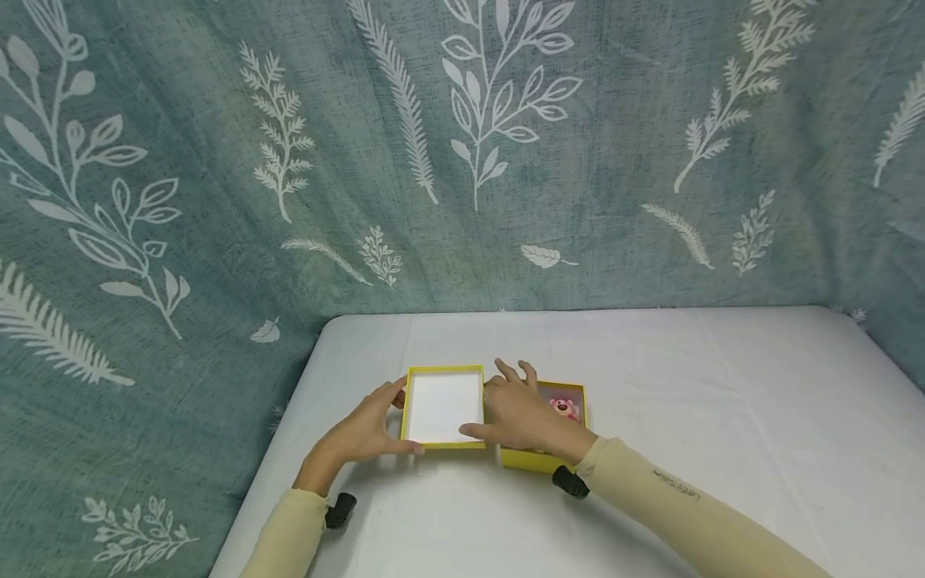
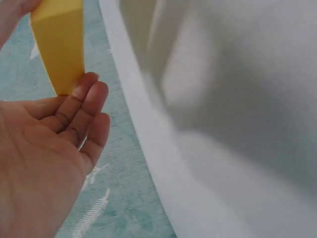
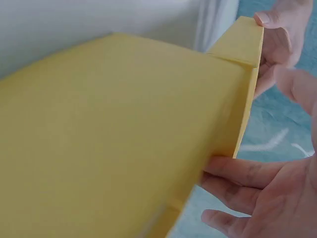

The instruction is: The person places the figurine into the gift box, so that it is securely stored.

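A shallow yellow box lid, its white inside turned toward the head camera, is held up beside an open yellow box. My left hand grips the lid's left side, thumb at the near corner and fingers round the far part of the edge. At the lid's right edge is my right hand, its thumb over the inside and two fingers raised. A pink bear figure shows inside the box, partly hidden by the right hand and wrist. In the right wrist view, fingertips touch the yellow cardboard.
A white cloth covers the table, whose left edge runs close to the left arm. Behind and to the left hangs a green leaf-patterned curtain. Each wrist carries a small black camera.
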The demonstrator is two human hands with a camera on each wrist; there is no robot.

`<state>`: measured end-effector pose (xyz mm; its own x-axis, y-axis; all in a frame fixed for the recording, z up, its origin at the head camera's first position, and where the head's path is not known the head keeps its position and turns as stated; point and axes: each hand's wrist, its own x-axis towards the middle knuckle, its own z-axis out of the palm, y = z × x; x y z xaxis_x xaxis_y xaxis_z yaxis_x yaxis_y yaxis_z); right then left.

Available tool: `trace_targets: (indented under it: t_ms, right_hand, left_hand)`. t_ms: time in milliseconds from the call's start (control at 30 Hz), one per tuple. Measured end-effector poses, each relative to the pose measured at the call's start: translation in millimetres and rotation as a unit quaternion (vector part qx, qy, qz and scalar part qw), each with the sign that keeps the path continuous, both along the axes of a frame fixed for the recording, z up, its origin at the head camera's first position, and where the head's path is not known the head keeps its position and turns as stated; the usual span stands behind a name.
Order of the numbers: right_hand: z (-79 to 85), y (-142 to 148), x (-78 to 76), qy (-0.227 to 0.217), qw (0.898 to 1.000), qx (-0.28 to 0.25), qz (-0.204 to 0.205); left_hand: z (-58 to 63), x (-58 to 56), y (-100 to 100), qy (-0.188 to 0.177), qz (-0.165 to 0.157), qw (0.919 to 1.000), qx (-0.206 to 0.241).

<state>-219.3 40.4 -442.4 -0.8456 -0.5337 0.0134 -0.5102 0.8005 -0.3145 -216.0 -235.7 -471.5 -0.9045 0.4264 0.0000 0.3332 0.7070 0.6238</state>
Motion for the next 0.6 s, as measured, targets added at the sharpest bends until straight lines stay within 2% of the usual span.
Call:
trace_targets:
  t_ms: [133, 333, 600]
  right_hand:
    - [10.8, 13, 1.8, 0.006, 0.999, -0.042, 0.0]
    - [21.7, 41, 8.9, 0.044, 0.996, -0.084, 0.001]
    - [23.6, 74, 14.7, 0.04, 0.993, -0.105, -0.033]
  left_hand:
    - [8.0, -1.4, 6, 0.015, -0.01, 0.9998, 0.012]
    - [17.2, -4.1, 26, 0.042, -0.031, 0.9977, 0.043]
    - [15.4, -12.0, 60, 0.052, -0.05, 0.9957, 0.058]
